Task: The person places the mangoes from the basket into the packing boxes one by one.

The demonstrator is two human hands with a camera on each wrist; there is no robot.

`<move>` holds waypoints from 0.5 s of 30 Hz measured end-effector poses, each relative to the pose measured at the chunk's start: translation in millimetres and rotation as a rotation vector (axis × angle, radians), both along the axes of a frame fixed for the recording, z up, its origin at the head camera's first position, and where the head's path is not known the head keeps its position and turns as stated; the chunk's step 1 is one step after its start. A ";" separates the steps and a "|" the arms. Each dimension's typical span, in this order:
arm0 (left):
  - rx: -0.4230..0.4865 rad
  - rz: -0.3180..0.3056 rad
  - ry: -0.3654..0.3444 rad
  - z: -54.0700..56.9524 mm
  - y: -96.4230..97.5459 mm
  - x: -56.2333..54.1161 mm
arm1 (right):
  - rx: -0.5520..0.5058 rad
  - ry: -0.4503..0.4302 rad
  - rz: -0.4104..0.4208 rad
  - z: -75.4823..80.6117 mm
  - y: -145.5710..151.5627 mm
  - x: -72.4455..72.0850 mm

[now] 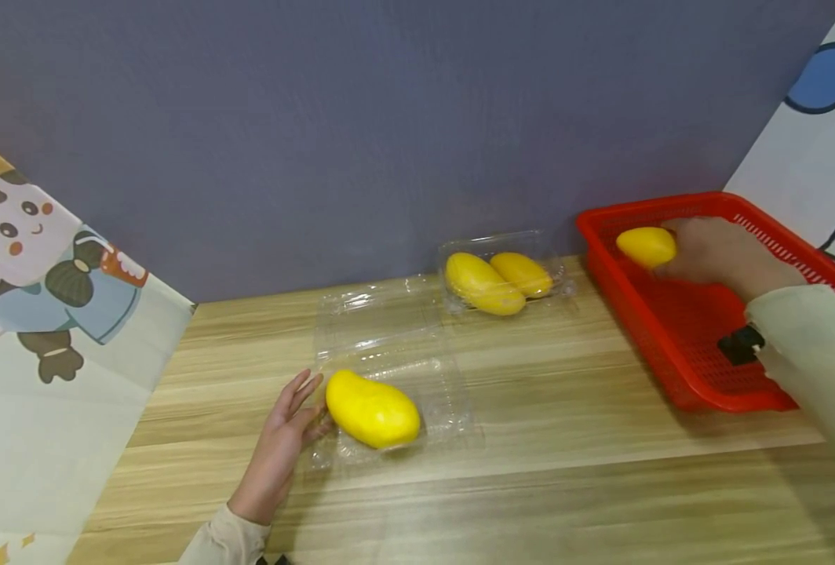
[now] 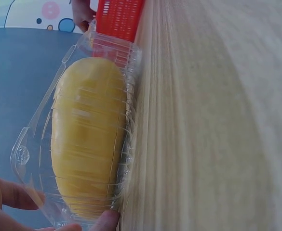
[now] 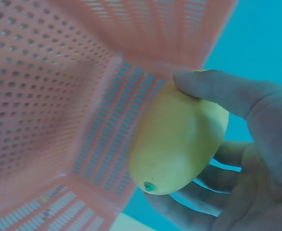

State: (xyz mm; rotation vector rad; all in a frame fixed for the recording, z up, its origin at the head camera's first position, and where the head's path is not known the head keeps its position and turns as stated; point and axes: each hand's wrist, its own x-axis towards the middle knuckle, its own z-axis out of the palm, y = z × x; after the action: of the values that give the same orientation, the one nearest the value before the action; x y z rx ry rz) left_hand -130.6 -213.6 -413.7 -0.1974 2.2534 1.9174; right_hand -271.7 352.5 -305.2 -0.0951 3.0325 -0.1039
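Observation:
My right hand grips a yellow mango inside the red basket. In the right wrist view, thumb and fingers wrap round the mango, its green stem end showing, beside the perforated basket wall. My left hand rests at the left end of an opened clear plastic clamshell box, fingers extended and spread against its edge. One mango lies in that box, its lid folded back towards the wall. The left wrist view shows fingertips right at the box's near end.
A second clear clamshell box with two mangoes stands at the back, against the grey wall. Printed cartoon panels border the wooden table on the left and right.

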 end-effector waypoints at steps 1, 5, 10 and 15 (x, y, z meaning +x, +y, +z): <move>-0.001 -0.001 -0.001 0.0 0.2 -0.2 | -0.002 0.008 0.003 2.2 -2.8 1.8; 0.006 0.000 -0.006 0.1 0.8 -1.3 | -0.002 0.046 0.021 11.8 -17.3 9.3; 0.012 0.000 -0.006 0.7 1.4 -1.5 | 0.005 0.062 0.044 23.8 -39.0 18.4; 0.010 -0.002 -0.007 0.7 1.6 -2.0 | -0.005 0.085 0.073 31.2 -63.5 28.8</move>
State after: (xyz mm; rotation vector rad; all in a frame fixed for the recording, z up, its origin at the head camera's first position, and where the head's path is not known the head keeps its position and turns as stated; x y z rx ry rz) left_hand -132.6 -212.0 -413.0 -0.2002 2.2388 1.9238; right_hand -243.0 289.1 -274.0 -0.2158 3.1095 -0.1046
